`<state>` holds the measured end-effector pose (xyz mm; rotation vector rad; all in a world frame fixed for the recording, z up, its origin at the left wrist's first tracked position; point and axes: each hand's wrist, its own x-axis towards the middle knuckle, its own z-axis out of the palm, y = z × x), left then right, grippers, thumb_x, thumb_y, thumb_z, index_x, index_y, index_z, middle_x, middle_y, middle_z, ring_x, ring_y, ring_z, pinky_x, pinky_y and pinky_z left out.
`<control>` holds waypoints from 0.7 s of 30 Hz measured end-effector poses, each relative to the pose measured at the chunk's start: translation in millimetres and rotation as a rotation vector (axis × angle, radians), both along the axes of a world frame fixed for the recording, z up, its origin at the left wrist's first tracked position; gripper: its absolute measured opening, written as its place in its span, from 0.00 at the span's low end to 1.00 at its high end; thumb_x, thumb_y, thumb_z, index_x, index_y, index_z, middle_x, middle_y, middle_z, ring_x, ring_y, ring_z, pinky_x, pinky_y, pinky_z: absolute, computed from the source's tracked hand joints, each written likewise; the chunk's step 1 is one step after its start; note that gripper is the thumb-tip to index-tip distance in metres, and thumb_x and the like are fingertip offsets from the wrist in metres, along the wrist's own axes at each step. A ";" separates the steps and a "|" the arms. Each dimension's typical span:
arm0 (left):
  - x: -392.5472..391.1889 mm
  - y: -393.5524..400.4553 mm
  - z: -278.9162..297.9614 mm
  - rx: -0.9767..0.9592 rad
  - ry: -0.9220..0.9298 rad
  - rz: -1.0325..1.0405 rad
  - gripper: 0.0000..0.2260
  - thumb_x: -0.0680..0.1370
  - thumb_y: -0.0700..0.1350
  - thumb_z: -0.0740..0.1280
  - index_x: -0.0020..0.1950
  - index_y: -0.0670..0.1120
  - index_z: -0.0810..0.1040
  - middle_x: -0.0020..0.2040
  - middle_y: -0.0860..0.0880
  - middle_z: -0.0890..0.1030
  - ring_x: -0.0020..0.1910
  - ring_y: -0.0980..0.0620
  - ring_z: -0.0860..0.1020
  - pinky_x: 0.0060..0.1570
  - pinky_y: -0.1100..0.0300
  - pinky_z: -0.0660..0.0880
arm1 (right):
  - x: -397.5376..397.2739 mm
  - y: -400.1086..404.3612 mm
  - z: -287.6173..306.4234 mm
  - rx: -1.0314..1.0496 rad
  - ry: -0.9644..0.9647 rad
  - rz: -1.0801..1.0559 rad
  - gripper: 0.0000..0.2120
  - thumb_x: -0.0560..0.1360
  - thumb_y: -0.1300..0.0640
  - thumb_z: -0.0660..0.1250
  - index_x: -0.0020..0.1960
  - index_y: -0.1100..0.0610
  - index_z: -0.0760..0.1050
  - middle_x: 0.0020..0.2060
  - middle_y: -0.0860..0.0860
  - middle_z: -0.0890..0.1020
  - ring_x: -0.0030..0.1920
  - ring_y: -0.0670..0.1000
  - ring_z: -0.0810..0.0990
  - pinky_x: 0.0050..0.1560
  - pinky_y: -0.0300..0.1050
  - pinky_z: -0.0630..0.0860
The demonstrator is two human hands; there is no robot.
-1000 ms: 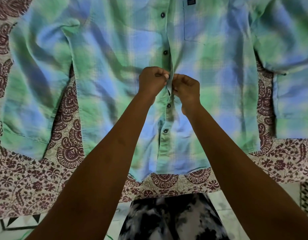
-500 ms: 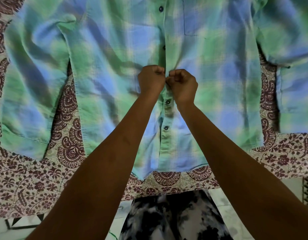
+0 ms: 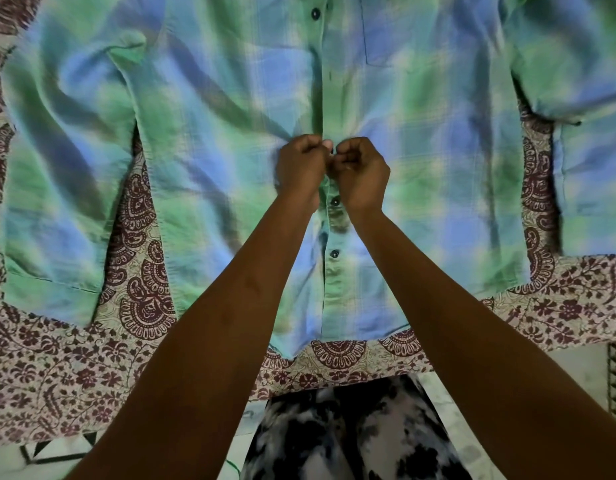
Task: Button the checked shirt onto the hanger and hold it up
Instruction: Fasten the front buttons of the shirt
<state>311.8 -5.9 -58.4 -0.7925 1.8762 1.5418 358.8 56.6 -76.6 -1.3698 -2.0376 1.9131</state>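
- While the checked shirt (image 3: 202,174) lies spread flat, front up, across the patterned cloth (image 3: 74,372), both hands meet at its button placket, about halfway down the front.
- The left hand (image 3: 301,168) sits just left of the placket, fingers curled tight and pinching the shirt's edge there.
- The right hand (image 3: 362,171) sits just right of the placket, fingers likewise curled and pinching the fabric; the two hands touch knuckle to knuckle.
- Whatever lies between the fingertips is hidden, so I cannot tell whether a button is through its hole at that spot.
- Below the hands on the placket, two dark buttons show: the nearer button (image 3: 335,201) lies just under the hands, and the lower button (image 3: 333,253) sits between the forearms, closer to the hem.
- Above the hands, the top button (image 3: 315,13) shows near the upper edge of the view, and an empty buttonhole slit sits on the placket between it and the hands.
- A chest pocket (image 3: 403,32) lies right of the placket, level with the top button.
- Both short sleeves spread out to either side of the shirt's body.
- Beyond the shirt's hem, the cloth's maroon floral border runs out towards the person, whose black-and-white patterned trousers (image 3: 351,434) show below it.
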 end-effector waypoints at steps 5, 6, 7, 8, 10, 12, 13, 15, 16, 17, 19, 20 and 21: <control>3.4 3.8 2.7 0.171 -0.028 0.132 0.08 0.73 0.32 0.67 0.39 0.44 0.75 0.34 0.50 0.76 0.28 0.60 0.74 0.26 0.73 0.70 | 5.8 -4.4 2.9 0.073 -0.035 0.046 0.08 0.70 0.68 0.66 0.48 0.61 0.76 0.36 0.49 0.79 0.33 0.39 0.76 0.45 0.38 0.77; 2.7 3.4 3.5 0.186 -0.041 0.139 0.09 0.73 0.32 0.67 0.38 0.45 0.75 0.34 0.49 0.76 0.28 0.60 0.74 0.25 0.73 0.69 | 6.1 -4.3 3.2 0.089 -0.037 0.052 0.08 0.71 0.68 0.65 0.50 0.62 0.76 0.37 0.50 0.79 0.32 0.37 0.76 0.44 0.34 0.76; 1.8 2.8 3.5 0.195 -0.049 0.144 0.10 0.73 0.32 0.67 0.37 0.45 0.74 0.34 0.49 0.76 0.28 0.60 0.73 0.24 0.73 0.69 | 5.7 -4.4 3.5 0.097 -0.029 0.053 0.09 0.71 0.68 0.65 0.50 0.62 0.76 0.39 0.50 0.79 0.32 0.35 0.76 0.42 0.31 0.75; 0.7 1.8 3.2 0.195 -0.050 0.144 0.10 0.74 0.32 0.67 0.37 0.45 0.74 0.34 0.49 0.76 0.29 0.58 0.73 0.24 0.73 0.69 | 5.7 -4.7 3.5 0.103 -0.019 0.051 0.09 0.71 0.68 0.65 0.51 0.62 0.76 0.39 0.50 0.80 0.32 0.33 0.76 0.42 0.29 0.74; 0.3 1.1 1.9 0.197 -0.046 0.147 0.10 0.74 0.32 0.66 0.37 0.45 0.74 0.34 0.48 0.76 0.28 0.58 0.74 0.25 0.73 0.70 | 6.9 -5.0 5.4 0.115 -0.009 0.047 0.09 0.71 0.66 0.67 0.51 0.62 0.76 0.40 0.50 0.80 0.33 0.32 0.76 0.42 0.28 0.74; 1.0 0.9 -1.2 0.186 -0.030 0.137 0.09 0.75 0.32 0.65 0.38 0.45 0.74 0.34 0.48 0.76 0.28 0.59 0.75 0.27 0.72 0.71 | 7.6 -4.8 6.1 0.105 -0.001 0.022 0.08 0.72 0.62 0.68 0.51 0.60 0.77 0.41 0.50 0.81 0.35 0.34 0.78 0.44 0.30 0.76; 1.3 1.1 -4.2 0.178 -0.020 0.129 0.09 0.75 0.32 0.65 0.39 0.44 0.75 0.35 0.48 0.77 0.30 0.57 0.75 0.28 0.72 0.72 | 7.5 -4.2 5.5 0.095 0.002 0.000 0.07 0.72 0.61 0.69 0.50 0.60 0.77 0.41 0.50 0.82 0.37 0.37 0.79 0.45 0.32 0.77; 1.7 1.5 -7.1 0.161 -0.008 0.114 0.06 0.75 0.32 0.65 0.43 0.42 0.76 0.36 0.48 0.78 0.34 0.55 0.76 0.32 0.72 0.74 | 6.3 -3.1 4.6 0.083 -0.012 -0.039 0.04 0.72 0.61 0.69 0.46 0.59 0.79 0.39 0.51 0.82 0.39 0.45 0.81 0.46 0.39 0.79; 2.5 1.9 -8.7 0.141 -0.004 0.103 0.05 0.75 0.33 0.65 0.45 0.42 0.76 0.37 0.48 0.78 0.35 0.55 0.76 0.33 0.72 0.74 | 4.2 -1.9 3.9 0.094 -0.024 -0.038 0.02 0.71 0.61 0.69 0.44 0.59 0.80 0.38 0.51 0.82 0.38 0.47 0.80 0.46 0.43 0.79; 3.6 2.8 -10.3 0.121 0.002 0.098 0.05 0.75 0.33 0.65 0.46 0.42 0.76 0.37 0.49 0.78 0.35 0.55 0.76 0.34 0.71 0.73 | 1.1 -0.1 3.3 0.117 -0.038 -0.020 0.02 0.71 0.61 0.69 0.42 0.59 0.80 0.36 0.52 0.82 0.37 0.48 0.80 0.46 0.45 0.78; 6.9 6.2 -10.4 0.094 0.015 0.106 0.05 0.74 0.34 0.66 0.46 0.43 0.77 0.36 0.50 0.78 0.35 0.57 0.75 0.36 0.70 0.73 | -4.6 7.3 1.2 0.141 -0.083 0.034 0.03 0.71 0.61 0.68 0.40 0.59 0.80 0.34 0.52 0.81 0.36 0.49 0.79 0.45 0.46 0.78; 8.4 7.1 -10.9 0.074 0.032 0.108 0.05 0.74 0.34 0.66 0.45 0.43 0.77 0.36 0.51 0.78 0.35 0.57 0.75 0.38 0.68 0.73 | -6.8 11.4 0.8 0.129 -0.099 0.058 0.03 0.71 0.61 0.68 0.40 0.59 0.81 0.34 0.52 0.81 0.36 0.49 0.79 0.46 0.47 0.78; 9.2 7.5 -12.4 0.046 0.054 0.101 0.04 0.74 0.35 0.67 0.45 0.44 0.77 0.36 0.51 0.78 0.35 0.56 0.75 0.40 0.66 0.74 | -8.8 16.2 -0.5 0.109 -0.110 0.086 0.03 0.70 0.62 0.69 0.39 0.58 0.80 0.33 0.52 0.81 0.36 0.49 0.79 0.47 0.48 0.78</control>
